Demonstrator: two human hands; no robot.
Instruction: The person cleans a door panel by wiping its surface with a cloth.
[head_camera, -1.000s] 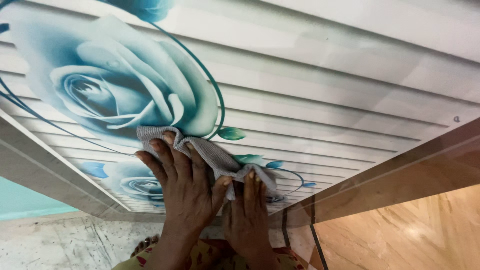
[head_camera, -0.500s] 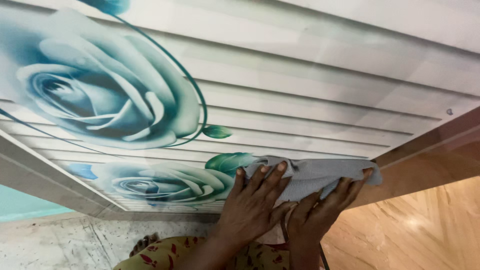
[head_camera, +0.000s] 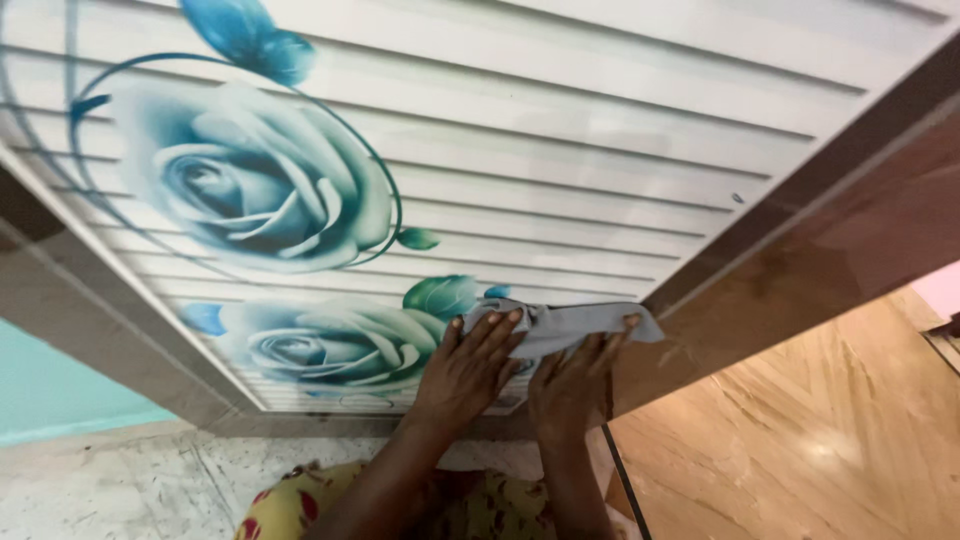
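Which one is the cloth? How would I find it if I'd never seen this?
Start at the big white ribbed panel printed with blue-green roses. Go down to its lower edge, right of the smaller rose, beside the brown wooden frame. There both hands, the left hand and the right hand, press a grey cloth flat on the panel; it is the only soft, plain grey thing there.
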